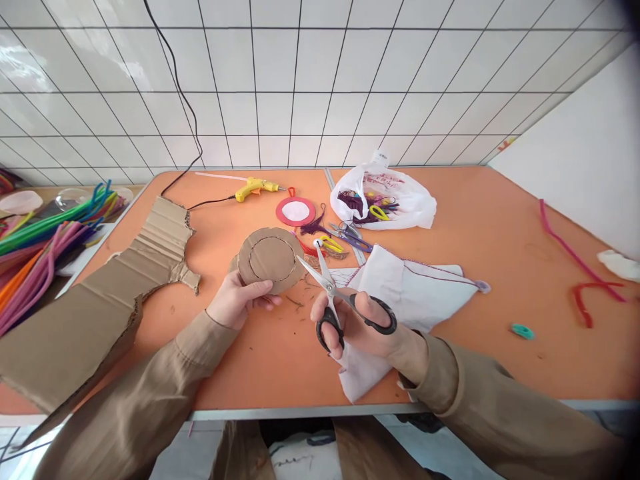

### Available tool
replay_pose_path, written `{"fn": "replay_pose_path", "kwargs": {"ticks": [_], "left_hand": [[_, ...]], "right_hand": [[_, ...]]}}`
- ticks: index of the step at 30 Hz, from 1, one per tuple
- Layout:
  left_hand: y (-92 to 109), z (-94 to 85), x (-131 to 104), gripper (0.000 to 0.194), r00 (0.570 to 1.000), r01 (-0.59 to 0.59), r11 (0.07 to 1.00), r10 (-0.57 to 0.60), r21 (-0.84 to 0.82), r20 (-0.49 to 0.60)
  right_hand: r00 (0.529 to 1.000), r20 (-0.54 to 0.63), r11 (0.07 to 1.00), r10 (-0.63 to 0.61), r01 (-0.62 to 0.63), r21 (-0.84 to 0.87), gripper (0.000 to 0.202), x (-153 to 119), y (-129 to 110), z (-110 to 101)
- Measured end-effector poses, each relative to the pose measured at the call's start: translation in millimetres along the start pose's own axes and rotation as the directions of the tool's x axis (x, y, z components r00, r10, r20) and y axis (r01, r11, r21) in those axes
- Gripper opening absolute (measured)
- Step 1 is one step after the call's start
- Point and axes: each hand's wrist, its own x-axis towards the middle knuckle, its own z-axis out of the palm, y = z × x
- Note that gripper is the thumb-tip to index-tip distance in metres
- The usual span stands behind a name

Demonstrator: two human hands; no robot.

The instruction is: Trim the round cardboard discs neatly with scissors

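Near the middle of the view, my left hand (240,297) pinches the lower edge of a round cardboard disc (273,257), which has a smaller circle marked on its face. Part of another cardboard piece shows behind the disc's left side. My right hand (363,327) has its fingers through the black handles of a pair of scissors (330,283). The scissor blades are spread apart and point up and left, with one tip close to the disc's right edge. A white cloth (415,287) lies under and behind my right hand.
Large torn cardboard (75,333) covers the left side, near pipe cleaners (45,247). Behind are a yellow glue gun (255,188), a red-rimmed disc (295,211), small tools (353,237) and a white plastic bag (415,200). Red and pink strips (575,260) lie right, beside a teal item (523,331).
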Motion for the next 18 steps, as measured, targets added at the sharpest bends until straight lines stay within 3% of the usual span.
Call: {"fn": "replay_pose_path", "kwargs": {"ticks": [18], "left_hand": [[2,3.9,-3,0.028,0.999,0.001,1.0,-0.001,-0.008,0.039]], "right_hand": [[0.983,-0.159,0.972,-0.092,0.054,-0.229,0.064,0,-10,13]]}}
